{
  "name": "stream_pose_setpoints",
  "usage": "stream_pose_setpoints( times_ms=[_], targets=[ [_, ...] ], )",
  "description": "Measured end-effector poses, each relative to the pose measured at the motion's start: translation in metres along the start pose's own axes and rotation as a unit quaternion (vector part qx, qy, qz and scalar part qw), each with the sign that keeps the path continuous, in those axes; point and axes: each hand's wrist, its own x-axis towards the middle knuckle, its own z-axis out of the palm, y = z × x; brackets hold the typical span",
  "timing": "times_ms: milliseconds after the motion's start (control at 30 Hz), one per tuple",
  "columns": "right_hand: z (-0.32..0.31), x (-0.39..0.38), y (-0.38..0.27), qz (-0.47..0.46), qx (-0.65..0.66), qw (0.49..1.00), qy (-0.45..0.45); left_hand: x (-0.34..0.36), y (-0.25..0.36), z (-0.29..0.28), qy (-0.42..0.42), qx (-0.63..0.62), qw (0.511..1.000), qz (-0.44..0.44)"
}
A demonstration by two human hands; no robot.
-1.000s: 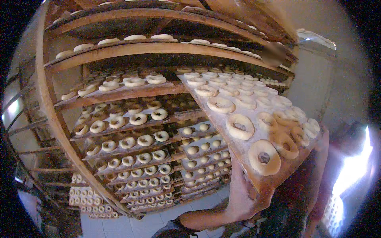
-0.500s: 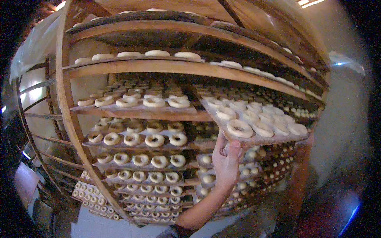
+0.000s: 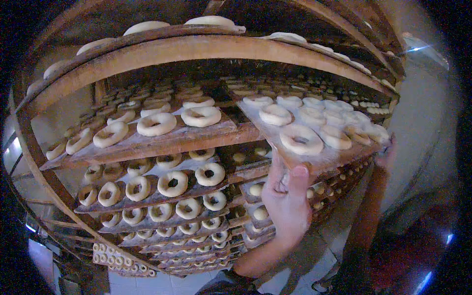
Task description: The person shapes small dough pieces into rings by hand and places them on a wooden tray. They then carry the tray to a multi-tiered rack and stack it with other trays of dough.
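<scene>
Wooden rack (image 3: pixel 162 51) loaded; floured board (image 3: pixel 334 158) of dough rings (image 3: pixel 302 150) gripped by left hand (image 3: pixel 290 201) at near corner, right hand (image 3: pixel 386 153) at edge; narrow gap seen beside neighbouring shelf-board (image 3: pixel 217 129).

- Left hand (image 3: pixel 290 199): right of centre, thumb uppermost, closed in a grip.
- Left forearm (image 3: pixel 265 254): oblique, from lower edge.
- Right hand (image 3: pixel 385 154): far right, raised, indistinct.

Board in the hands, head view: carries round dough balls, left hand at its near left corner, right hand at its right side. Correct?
One error: the board carries dough rings, not balls; the head view shows their holes. Left hand and right hand are as stated.
</scene>
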Motion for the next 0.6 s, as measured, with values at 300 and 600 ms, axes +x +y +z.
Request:
stream_pose_setpoints(
  times_ms=[300, 600],
  targets=[
    [0.065, 0.002, 0.010, 0.053, 0.092, 0.993, -0.049, -0.010, 0.016, -0.019, -0.080, 0.009, 0.995, 0.053],
    [0.071, 0.051, 0.068, 0.042, 0.106, 0.974, 0.198, 0.045, -0.011, -0.013, 0.058, -0.021, 0.988, 0.139]
  ],
)
